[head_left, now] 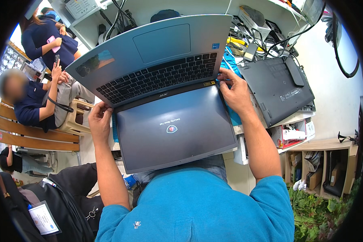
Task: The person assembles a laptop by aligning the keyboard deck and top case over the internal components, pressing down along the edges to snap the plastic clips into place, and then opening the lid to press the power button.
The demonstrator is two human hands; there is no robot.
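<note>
An opened laptop lies before me, turned upside down to my view. Its dark screen [177,133] is flat and nearest my body, lit with a small shield emblem and a short line of text. The silver keyboard half [161,60] tilts up on the far side, its touchpad and black keys facing me. At the left end of the hinge, my left hand [100,121] pinches the laptop's edge, fingers closed. My right hand [234,92] grips the right hinge corner with thumb and fingers bent together. Whatever lies under the fingertips is hidden.
To the right rests a second, black laptop [276,90], underside up, with a black bar-shaped part [293,71] on it. Cables and yellow-handled pliers [237,41] crowd the bench behind. A blue mat [234,117] shows underneath. People sit and stand at left; one sits close beside me.
</note>
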